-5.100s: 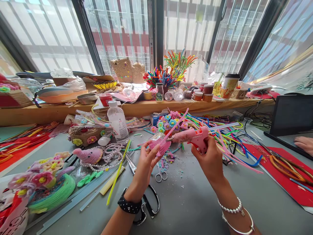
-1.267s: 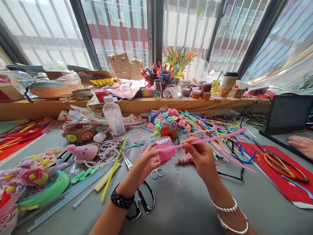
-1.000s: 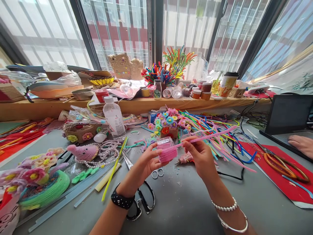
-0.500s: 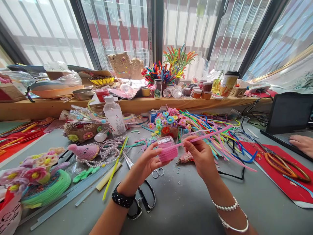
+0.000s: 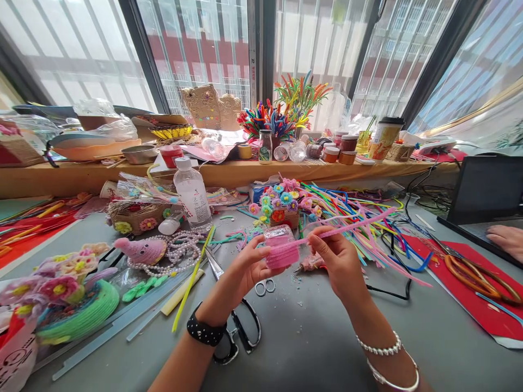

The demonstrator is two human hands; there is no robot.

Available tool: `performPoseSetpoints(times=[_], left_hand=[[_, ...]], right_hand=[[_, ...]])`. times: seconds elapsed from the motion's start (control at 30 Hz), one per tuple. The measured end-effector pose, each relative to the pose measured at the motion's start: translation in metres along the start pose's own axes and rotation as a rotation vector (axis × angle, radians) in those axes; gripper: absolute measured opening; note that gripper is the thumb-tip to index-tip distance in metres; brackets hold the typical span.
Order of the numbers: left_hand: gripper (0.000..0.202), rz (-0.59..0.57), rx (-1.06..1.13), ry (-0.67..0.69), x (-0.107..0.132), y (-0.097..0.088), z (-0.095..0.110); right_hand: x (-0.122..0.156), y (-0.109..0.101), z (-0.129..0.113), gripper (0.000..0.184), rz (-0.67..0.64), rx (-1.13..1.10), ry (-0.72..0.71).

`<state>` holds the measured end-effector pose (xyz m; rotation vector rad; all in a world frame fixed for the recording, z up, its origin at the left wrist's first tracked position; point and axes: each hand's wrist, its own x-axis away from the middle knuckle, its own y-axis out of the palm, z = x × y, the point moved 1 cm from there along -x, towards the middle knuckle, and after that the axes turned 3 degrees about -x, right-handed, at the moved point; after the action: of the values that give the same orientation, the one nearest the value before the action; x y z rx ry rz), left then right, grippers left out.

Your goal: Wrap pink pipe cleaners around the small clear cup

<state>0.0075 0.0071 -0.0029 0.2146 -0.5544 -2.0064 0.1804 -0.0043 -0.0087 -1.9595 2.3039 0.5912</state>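
Pink strip held at pink-wrapped container

In the head view, the container is clasped above the table in the fingers of the left hand; the strip is pinched by the right hand.

Your left hand and right hand are bare, and so are your forearms as far as they show; around your left wrist you wear a broad black band, dotted with small pale spots; around your right wrist you wear a bracelet of round silver beads; further up that arm sits a slim, smooth silver bangle; both silver pieces look shiny.
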Motion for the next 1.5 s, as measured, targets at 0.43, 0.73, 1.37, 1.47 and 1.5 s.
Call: performPoseSetpoints(times=[0.43, 0.73, 1.37, 1.47, 1.5], left_hand=[[0.073, 0.087, -0.113, 0.068, -0.004, -0.002, -0.003], [0.069, 0.077, -0.171, 0.090, -0.003, -0.004, 0.000], [0.058, -0.053, -0.178, -0.034, -0.010, -0.015, -0.007], [0.056, -0.145, -0.130, 0.033, -0.009, -0.013, -0.007], [0.058, -0.165, -0.125, 0.042, -0.008, -0.012, -0.006]], right_hand=[[0.000, 0.006, 0.011, 0.025, 0.050, -0.058, 0.097], [-0.001, 0.004, 0.006, 0.020, -0.109, -0.019, -0.017], [0.001, 0.009, 0.009, 0.049, -0.328, 0.404, -0.290], [0.003, 0.012, 0.012, 0.048, -0.242, 0.464, -0.351], [0.004, 0.013, 0.013, 0.047, -0.232, 0.490, -0.373]])
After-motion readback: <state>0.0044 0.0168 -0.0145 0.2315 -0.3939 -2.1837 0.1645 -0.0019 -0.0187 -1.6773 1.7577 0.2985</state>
